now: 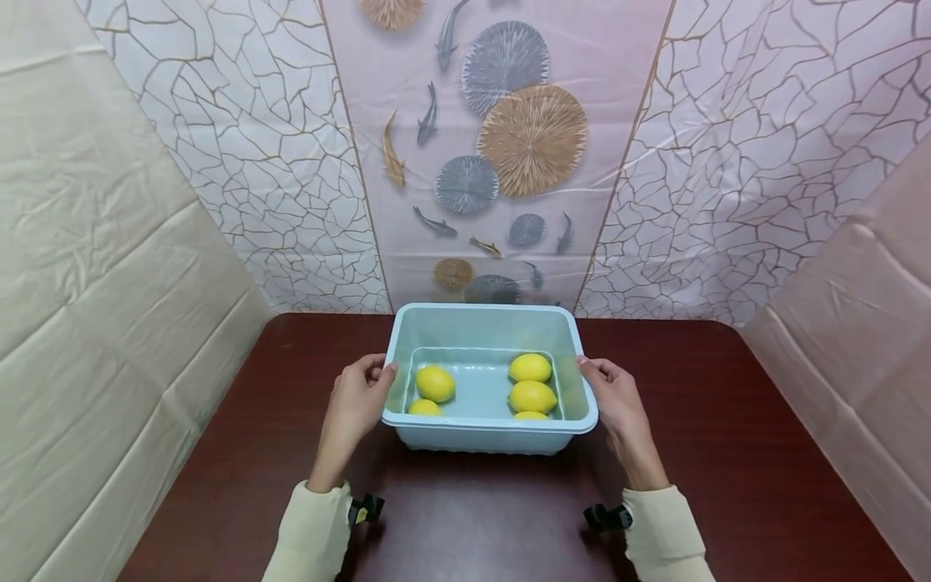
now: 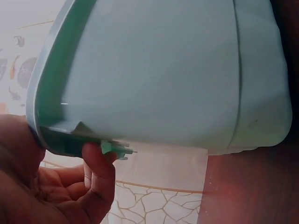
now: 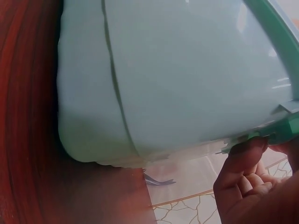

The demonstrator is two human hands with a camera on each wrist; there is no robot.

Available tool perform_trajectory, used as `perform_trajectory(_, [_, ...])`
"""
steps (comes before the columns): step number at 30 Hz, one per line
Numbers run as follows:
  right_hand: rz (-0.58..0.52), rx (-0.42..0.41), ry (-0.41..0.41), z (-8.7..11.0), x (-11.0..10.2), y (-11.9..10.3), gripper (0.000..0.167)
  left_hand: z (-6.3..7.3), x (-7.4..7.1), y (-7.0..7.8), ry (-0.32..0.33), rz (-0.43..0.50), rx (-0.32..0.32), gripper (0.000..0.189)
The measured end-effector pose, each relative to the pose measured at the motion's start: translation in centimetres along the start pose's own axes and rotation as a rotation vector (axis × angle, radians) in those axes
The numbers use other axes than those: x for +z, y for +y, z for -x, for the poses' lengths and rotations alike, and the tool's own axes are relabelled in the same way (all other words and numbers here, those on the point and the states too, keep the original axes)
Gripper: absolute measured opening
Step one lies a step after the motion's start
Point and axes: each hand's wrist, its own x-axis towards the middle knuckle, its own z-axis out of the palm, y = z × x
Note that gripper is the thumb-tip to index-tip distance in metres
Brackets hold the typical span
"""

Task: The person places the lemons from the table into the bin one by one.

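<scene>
A pale blue plastic basin (image 1: 465,440) with a wide rim stands between both hands near the back of the table. Several yellow lemons (image 1: 532,398) lie inside it, some along its right side and others, such as a lemon (image 1: 435,383), on the left; the front wall partly hides the nearest ones. My left hand (image 1: 358,402) grips the left rim, thumb on top and curled fingers beneath, as the left wrist view shows (image 2: 98,182). On the opposite side my right hand (image 1: 615,402) holds the right rim likewise, its fingers (image 3: 245,163) hooked under the edge.
The dark red wooden table (image 1: 480,517) has rounded back corners. Behind it hangs a patterned curtain (image 1: 291,162), with beige cloth (image 1: 87,323) walls at left and right. A small black wrist camera (image 1: 366,509) sits at each cuff.
</scene>
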Motion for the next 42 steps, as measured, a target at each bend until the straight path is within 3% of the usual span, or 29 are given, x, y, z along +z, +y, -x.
perform_trajectory(12, [0.081, -0.033, -0.034, 0.1, -0.5, -0.3, 0.048, -0.3, 0.2, -0.3, 0.035, 0.051, 0.017, 0.032])
perform_trajectory(19, [0.062, -0.035, -0.058, 0.5, -0.4, -0.3, 0.045, -0.1, -0.3, -0.1, 0.058, 0.046, 0.014, 0.031])
perform_trajectory(31, [-0.006, -0.074, -0.115, 1.1, 1.0, -1.2, 0.042, 0.8, -2.5, -0.4, 0.073, 0.020, -0.025, 0.033])
perform_trajectory(42, [-0.081, -0.043, -0.186, 1.4, 3.5, -1.9, 0.038, 1.9, -4.9, -2.1, 0.104, 0.000, -0.037, 0.033])
